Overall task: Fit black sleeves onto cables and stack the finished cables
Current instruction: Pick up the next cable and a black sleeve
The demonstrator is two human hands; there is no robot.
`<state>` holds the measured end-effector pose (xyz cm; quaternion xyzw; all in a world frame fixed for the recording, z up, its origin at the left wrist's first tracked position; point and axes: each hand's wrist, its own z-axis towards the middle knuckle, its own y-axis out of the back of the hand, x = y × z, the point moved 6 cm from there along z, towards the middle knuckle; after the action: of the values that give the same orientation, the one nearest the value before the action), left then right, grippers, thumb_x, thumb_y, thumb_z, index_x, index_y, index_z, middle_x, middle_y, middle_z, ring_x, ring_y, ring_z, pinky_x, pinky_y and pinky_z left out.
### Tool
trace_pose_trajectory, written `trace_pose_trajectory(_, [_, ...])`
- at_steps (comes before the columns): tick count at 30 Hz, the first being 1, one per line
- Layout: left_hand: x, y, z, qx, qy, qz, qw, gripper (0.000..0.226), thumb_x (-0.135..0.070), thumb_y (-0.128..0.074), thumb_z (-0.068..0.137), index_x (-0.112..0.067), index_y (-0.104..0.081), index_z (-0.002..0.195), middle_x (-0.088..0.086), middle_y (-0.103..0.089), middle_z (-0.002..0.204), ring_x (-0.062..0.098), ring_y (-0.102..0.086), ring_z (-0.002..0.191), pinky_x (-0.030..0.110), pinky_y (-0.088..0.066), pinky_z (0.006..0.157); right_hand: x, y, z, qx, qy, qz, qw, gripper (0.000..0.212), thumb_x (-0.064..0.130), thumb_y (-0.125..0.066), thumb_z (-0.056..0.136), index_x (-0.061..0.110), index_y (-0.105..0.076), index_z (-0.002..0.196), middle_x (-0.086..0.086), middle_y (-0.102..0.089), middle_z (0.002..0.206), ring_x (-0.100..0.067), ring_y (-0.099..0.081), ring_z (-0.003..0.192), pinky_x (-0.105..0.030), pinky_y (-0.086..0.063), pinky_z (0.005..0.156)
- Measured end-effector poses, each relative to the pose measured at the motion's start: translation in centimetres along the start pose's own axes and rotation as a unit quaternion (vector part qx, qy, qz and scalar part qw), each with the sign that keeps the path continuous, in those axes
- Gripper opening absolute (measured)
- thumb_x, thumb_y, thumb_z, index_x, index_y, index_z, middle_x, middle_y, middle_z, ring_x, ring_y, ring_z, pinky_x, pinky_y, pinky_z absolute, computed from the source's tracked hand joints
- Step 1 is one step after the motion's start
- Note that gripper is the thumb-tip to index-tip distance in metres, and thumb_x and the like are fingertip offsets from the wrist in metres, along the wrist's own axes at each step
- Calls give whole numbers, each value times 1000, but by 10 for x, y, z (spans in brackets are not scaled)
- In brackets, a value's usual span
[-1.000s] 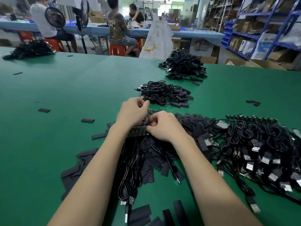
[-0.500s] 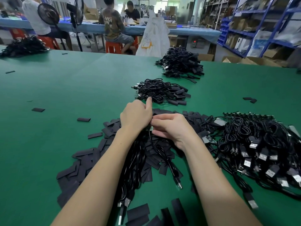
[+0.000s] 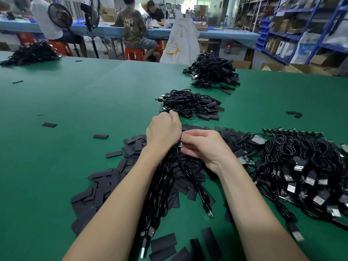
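Both hands form the grip: left hand (image 3: 163, 131) closed around a bundle of cables (image 3: 160, 191), right hand (image 3: 203, 146) pinching the small green board (image 3: 179, 145) between them above the loose sleeves (image 3: 130, 149). Risk: the trailing cables snag and scatter the sleeves across the desk (image 3: 75, 102).

Three seated people (image 3: 134, 29) work beyond two fans (image 3: 60, 16) (blue shelving (image 3: 305, 25) rightward).
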<state>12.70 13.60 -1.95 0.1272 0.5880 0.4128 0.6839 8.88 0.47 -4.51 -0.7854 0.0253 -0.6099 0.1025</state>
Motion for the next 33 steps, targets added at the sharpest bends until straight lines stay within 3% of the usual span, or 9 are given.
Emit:
trace_pose_trajectory(3, [-2, -2, -1, 4, -3, 4, 1000, 42, -36, -29, 106, -11, -51, 82, 22, -66, 102, 39, -58, 93, 38, -32, 75, -1, 1, 0, 4, -5, 15, 1000, 9, -4, -72, 87, 3, -72, 82, -5, -69, 69, -8, -66, 58, -21, -58, 59])
trace_pose_trajectory(11, [-4, -2, -3, 45, 11, -8, 999, 39, -35, -28, 105, -10, -51, 85, 21, -66, 109, 30, -47, 86, 37, -35, 78, -5, 0, -3, 34, -28, 74, 996, 6, -5, -69, 88, 1, -71, 89, -2, -71, 66, -8, -66, 56, -21, -58, 57])
trace_pose_trajectory(14, [-4, -3, -1, 76, 36, -61, 995, 41, -30, -32, 102, -3, -60, 90, 21, -68, 109, 37, -58, 97, 43, -47, 90, -6, -2, -1, 37, -40, 89, 995, 6, -3, -71, 86, 1, -73, 90, -5, -73, 73, -11, -66, 60, -22, -58, 58])
trace_pose_trajectory(18, [-3, 0, 1, 98, 52, -91, 990, 49, -31, -31, 103, 4, -64, 96, 23, -69, 109, 40, -60, 104, 46, -49, 95, -5, -5, -2, 50, -47, 112, 991, 6, -3, -72, 83, 2, -75, 85, -6, -73, 74, -11, -66, 59, -21, -57, 58])
trace_pose_trajectory(21, [-7, -2, 0, 114, 28, -110, 987, 53, -30, -30, 105, 2, -56, 71, 18, -67, 83, 39, -57, 85, 39, -46, 80, -6, -6, -3, 57, -62, 135, 987, 7, -1, -75, 73, 5, -78, 73, -6, -74, 73, -11, -68, 58, -21, -57, 57])
trace_pose_trajectory(23, [-10, -2, -2, 122, 12, -127, 984, 56, -28, -31, 105, -14, -39, 52, -3, -48, 51, 26, -43, 60, 36, -33, 64, -8, -8, -5, 60, -67, 149, 985, 6, 4, -76, 63, 8, -79, 64, -6, -74, 72, -10, -69, 58, -21, -57, 56])
trace_pose_trajectory(25, [-11, -5, -4, 145, 0, -150, 978, 55, -28, -29, 106, -21, -27, 52, -7, -28, 37, 14, -27, 43, 36, -24, 56, -10, -8, -5, 58, -70, 158, 983, 5, 4, -76, 62, 8, -79, 64, -7, -74, 72, -10, -70, 58, -21, -58, 56])
trace_pose_trajectory(30, [-16, -6, -8, 155, -26, -219, 963, 53, -30, -26, 108, -23, -19, 56, -8, -17, 45, 15, -15, 45, 36, -17, 52, -9, -10, -7, 65, -62, 154, 984, 5, 7, -76, 60, 11, -80, 62, -5, -74, 73, -9, -70, 60, -21, -58, 58])
trace_pose_trajectory(33, [-18, -6, -10, 153, -45, -249, 955, 56, -31, -24, 108, -24, -19, 53, -9, -15, 49, 15, -13, 51, 32, -15, 50, -9, -11, -8, 69, -63, 162, 982, 20, 2, -73, 76, 13, -79, 60, -1, -73, 68, -6, -68, 56, -19, -56, 55])
